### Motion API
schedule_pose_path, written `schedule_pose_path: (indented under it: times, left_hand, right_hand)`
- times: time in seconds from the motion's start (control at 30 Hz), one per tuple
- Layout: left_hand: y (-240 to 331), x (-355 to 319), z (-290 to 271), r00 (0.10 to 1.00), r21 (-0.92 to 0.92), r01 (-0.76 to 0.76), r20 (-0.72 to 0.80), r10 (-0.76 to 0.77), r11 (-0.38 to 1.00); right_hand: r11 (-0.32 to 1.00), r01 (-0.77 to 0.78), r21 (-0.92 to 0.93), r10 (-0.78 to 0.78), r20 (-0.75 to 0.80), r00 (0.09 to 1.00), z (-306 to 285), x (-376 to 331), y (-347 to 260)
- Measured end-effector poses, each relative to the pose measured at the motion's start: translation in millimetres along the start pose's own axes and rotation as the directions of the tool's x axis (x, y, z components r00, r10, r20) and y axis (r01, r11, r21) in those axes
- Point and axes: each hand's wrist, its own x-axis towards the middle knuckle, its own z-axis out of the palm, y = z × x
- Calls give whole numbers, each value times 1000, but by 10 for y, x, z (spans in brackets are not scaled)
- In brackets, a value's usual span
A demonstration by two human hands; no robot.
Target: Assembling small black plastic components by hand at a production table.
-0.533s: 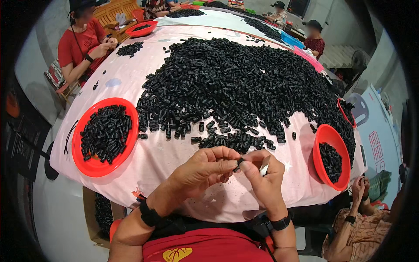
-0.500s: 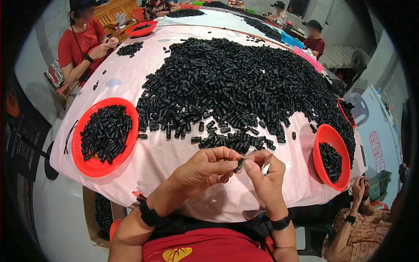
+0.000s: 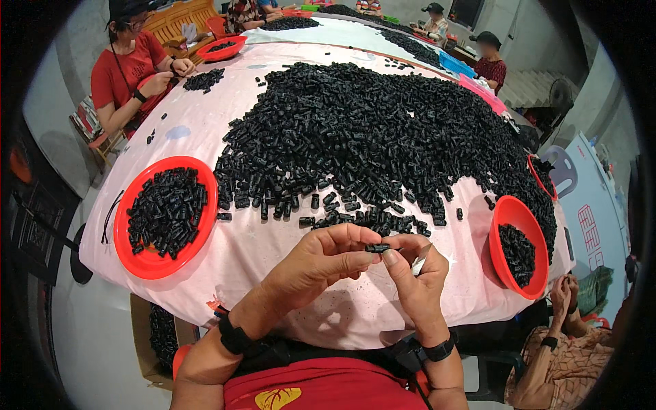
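Left hand (image 3: 321,263) and right hand (image 3: 417,273) pinch one small black piece (image 3: 376,248) between fingertips over pink table (image 3: 273,253). Big black parts pile (image 3: 369,143) behind; red bowl (image 3: 164,217) left, red bowl (image 3: 519,247) right, both holding parts.

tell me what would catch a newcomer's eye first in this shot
A huge heap of small black plastic pieces covers the middle of the pink-covered table. A red bowl of the same pieces sits at the table's left edge, and another red bowl at its right. Close in, the left hand and right hand pinch one black piece between them.
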Motion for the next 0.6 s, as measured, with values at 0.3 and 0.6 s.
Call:
schedule_pose_path:
  times: [0.3,0.6]
  left_hand:
    - [-65,25,-63,992,86,-123,16,123,989]
    - [-105,37,-74,996,55,-89,5,89,995]
  right_hand:
    - [980,135,-147,-126,66,990,11,-15,-62]
    - [873,414,-258,-390,139,910,1,16,15]
